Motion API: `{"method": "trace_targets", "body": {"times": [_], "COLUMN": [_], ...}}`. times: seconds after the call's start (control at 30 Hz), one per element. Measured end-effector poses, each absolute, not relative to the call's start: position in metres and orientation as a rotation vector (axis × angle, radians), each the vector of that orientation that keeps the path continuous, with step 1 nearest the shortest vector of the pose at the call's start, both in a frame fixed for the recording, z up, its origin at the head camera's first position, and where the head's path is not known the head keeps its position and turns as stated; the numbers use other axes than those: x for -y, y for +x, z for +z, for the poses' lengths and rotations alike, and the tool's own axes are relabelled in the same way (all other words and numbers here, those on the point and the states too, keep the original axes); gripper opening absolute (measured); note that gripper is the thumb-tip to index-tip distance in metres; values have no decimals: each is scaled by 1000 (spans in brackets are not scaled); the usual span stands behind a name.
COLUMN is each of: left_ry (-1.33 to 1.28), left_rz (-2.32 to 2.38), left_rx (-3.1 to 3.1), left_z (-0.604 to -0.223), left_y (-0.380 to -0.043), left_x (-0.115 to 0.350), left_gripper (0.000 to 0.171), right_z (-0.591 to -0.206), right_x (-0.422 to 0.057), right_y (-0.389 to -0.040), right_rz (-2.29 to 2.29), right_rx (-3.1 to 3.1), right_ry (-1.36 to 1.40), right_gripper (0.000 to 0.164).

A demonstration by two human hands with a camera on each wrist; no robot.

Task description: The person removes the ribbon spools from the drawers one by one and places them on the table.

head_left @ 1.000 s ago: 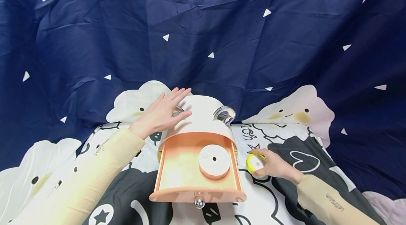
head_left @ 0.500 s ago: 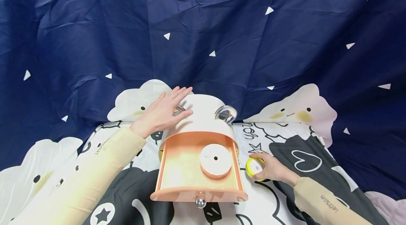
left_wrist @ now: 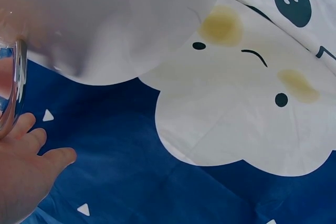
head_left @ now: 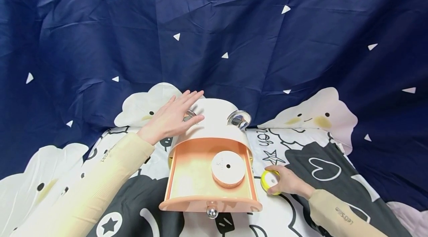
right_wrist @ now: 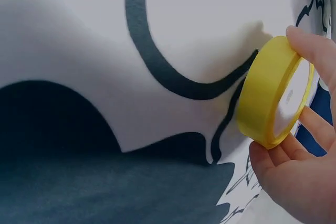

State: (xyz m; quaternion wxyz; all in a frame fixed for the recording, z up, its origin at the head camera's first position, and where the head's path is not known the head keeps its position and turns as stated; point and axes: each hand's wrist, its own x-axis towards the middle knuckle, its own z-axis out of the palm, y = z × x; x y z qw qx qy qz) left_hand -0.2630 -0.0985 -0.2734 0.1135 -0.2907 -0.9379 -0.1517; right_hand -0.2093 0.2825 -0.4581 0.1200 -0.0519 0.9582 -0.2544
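My left hand [head_left: 170,118] rests on the left of the white drawer box [head_left: 214,122], fingers straight and overlapping one of its silver rings. In the left wrist view its fingers [left_wrist: 58,158] show beside the shiny ring [left_wrist: 20,85]. The peach drawer [head_left: 188,177] is pulled out toward me. Inside it, on the right, lies a large ribbon spool [head_left: 228,166] with a white face and peach side. To the right of the drawer, my right hand [head_left: 290,183] grips a roll of yellow ribbon [right_wrist: 260,90] by its edges, thumb on one side and fingers on the other, close over the cloth.
A black-and-white printed cloth [head_left: 264,214] lies under the box. Behind hangs a dark blue curtain [head_left: 214,25] with white triangles and cloud shapes. A round silver knob [head_left: 212,212] sticks out from the drawer front, and a second silver ring [head_left: 239,120] stands at the box's right.
My right hand has moved slightly toward me with the yellow ribbon roll, uncovering more of a printed star. The left hand stays on the box. The whole head view has shifted slightly.
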Motion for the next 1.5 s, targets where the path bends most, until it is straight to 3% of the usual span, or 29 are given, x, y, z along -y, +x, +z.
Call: {"method": "trace_targets", "body": {"times": [1.5], "left_ry": [-840], "left_rz": [-450], "left_rx": [2753], "left_z": [-275], "left_y": [-264], "left_x": [99], "left_gripper": [69], "right_z": [-468], "right_x": [-284], "right_y": [-205], "right_rz": [-743], "right_rx": [-2823], "right_ry": [-278], "right_gripper": [77]}}
